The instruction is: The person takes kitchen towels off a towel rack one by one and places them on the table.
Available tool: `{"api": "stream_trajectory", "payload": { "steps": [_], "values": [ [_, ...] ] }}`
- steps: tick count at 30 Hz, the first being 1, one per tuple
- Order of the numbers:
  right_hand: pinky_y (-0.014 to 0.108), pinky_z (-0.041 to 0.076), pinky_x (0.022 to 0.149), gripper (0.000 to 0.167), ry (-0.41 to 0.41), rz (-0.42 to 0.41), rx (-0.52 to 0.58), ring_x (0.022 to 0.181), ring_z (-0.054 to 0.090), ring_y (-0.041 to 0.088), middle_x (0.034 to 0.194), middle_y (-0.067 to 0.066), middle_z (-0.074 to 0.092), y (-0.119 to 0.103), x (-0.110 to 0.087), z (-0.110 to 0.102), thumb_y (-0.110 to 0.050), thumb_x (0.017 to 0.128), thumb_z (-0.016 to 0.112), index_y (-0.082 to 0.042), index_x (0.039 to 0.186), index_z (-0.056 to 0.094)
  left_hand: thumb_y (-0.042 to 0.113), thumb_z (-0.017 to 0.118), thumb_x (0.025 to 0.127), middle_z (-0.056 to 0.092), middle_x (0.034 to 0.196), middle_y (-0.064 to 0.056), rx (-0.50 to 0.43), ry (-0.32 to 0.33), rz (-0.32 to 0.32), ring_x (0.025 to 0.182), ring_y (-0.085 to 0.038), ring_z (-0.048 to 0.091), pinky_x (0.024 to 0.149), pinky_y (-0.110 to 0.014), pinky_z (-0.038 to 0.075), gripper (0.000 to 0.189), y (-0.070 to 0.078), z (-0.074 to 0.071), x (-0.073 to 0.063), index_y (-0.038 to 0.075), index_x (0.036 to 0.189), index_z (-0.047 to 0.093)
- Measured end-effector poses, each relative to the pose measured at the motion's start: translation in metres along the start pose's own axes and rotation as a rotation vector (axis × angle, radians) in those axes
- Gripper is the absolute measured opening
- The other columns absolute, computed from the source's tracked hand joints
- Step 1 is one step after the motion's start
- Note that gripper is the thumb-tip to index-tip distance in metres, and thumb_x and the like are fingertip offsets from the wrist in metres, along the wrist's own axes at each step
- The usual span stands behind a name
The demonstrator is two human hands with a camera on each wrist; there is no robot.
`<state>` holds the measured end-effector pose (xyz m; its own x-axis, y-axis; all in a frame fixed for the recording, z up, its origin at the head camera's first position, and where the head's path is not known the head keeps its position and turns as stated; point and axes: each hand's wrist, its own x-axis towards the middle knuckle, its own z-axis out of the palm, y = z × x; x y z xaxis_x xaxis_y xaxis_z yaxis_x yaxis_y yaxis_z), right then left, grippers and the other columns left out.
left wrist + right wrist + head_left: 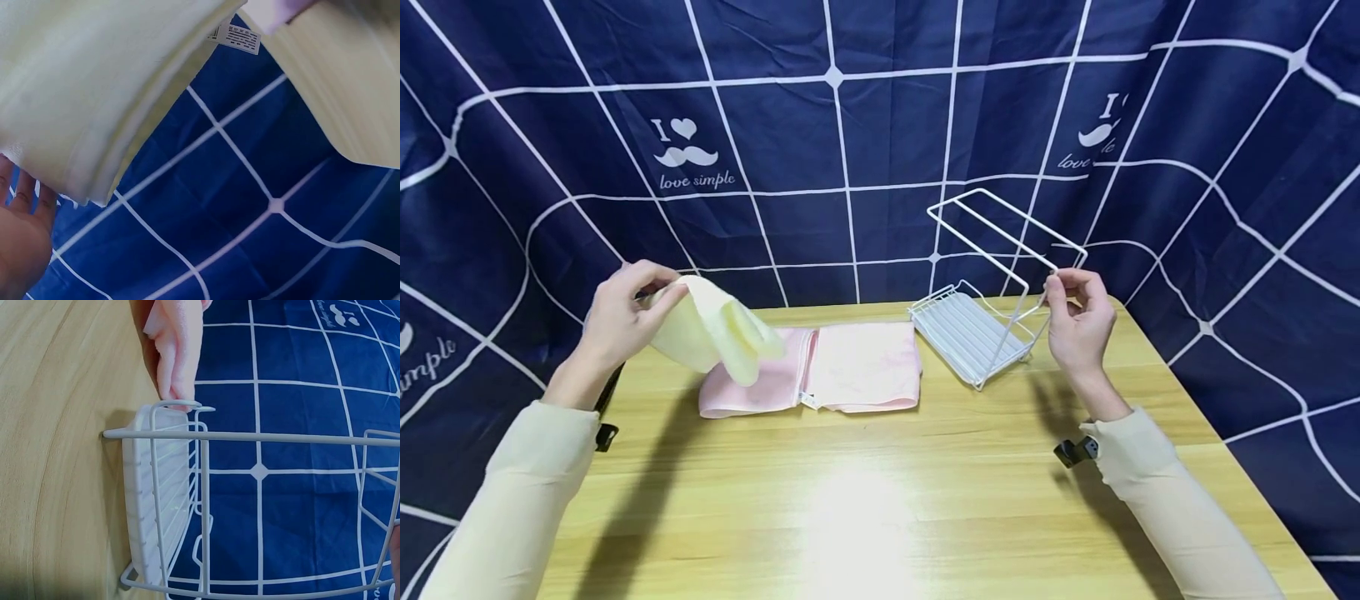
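In the head view, my left hand (623, 310) pinches a pale yellow towel (696, 329) by its upper edge, so it hangs in loose folds above the table. Up close in the left wrist view, the towel (94, 94) fills the upper left, with a printed label (240, 39) at its edge. My right hand (1081, 321) grips an upper corner of a white wire rack (977, 249). The rack's base holds a pale plastic tray (962, 329). Beneath the yellow towel lies a folded pink towel (868, 367), partly covered from view.
A light wooden table (760, 492) carries everything, its far edge close to a dark blue curtain (895, 133) with white grid lines. The curtain also runs along both sides. A small black device (1075, 452) sits at the right wrist.
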<state>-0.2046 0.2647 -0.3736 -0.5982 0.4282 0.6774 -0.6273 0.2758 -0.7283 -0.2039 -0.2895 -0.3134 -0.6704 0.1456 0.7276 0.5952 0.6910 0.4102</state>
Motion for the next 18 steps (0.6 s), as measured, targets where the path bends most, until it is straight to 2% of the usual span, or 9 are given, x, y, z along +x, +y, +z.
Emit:
{"api": "stream_trajectory", "payload": {
  "steps": [3, 6, 11, 18],
  "values": [
    [0.010, 0.051, 0.059, 0.023, 0.003, 0.000, 0.001, 0.067, 0.064, 0.000, 0.084, -0.014, 0.068, -0.001, 0.000, 0.000, -0.002, 0.098, 0.070, 0.019, 0.106, 0.063, -0.006, 0.078, 0.085, 0.051, 0.086, 0.033, -0.009, 0.016, -0.015, 0.078, 0.012, 0.045, 0.074, -0.011, 0.035, 0.010, -0.005, -0.007, -0.009, -0.005, 0.093, 0.073],
    [0.010, 0.051, 0.059, 0.025, 0.001, -0.006, 0.002, 0.067, 0.065, 0.001, 0.084, -0.015, 0.068, -0.002, 0.000, 0.000, -0.003, 0.098, 0.071, 0.019, 0.106, 0.063, -0.008, 0.077, 0.084, 0.050, 0.088, 0.038, 0.000, 0.027, -0.017, 0.079, 0.015, 0.045, 0.076, -0.008, 0.035, 0.011, -0.010, -0.014, -0.018, -0.006, 0.093, 0.072],
    [0.010, 0.051, 0.059, 0.024, 0.000, -0.009, 0.011, 0.067, 0.065, 0.002, 0.084, -0.014, 0.068, -0.002, 0.001, 0.001, -0.002, 0.098, 0.070, 0.020, 0.105, 0.062, -0.008, 0.077, 0.083, 0.050, 0.091, 0.043, 0.034, 0.027, -0.024, 0.082, 0.020, 0.044, 0.078, -0.005, 0.035, 0.012, -0.017, -0.024, -0.030, -0.006, 0.093, 0.072],
    [0.010, 0.052, 0.059, 0.024, -0.003, -0.013, 0.026, 0.066, 0.064, 0.002, 0.084, -0.016, 0.068, -0.002, 0.000, 0.001, -0.002, 0.098, 0.069, 0.020, 0.105, 0.062, -0.004, 0.080, 0.083, 0.049, 0.090, 0.042, 0.111, -0.015, -0.053, 0.080, 0.020, 0.042, 0.075, -0.005, 0.032, 0.013, -0.026, -0.040, -0.048, 0.001, 0.094, 0.075]
  ]
}}
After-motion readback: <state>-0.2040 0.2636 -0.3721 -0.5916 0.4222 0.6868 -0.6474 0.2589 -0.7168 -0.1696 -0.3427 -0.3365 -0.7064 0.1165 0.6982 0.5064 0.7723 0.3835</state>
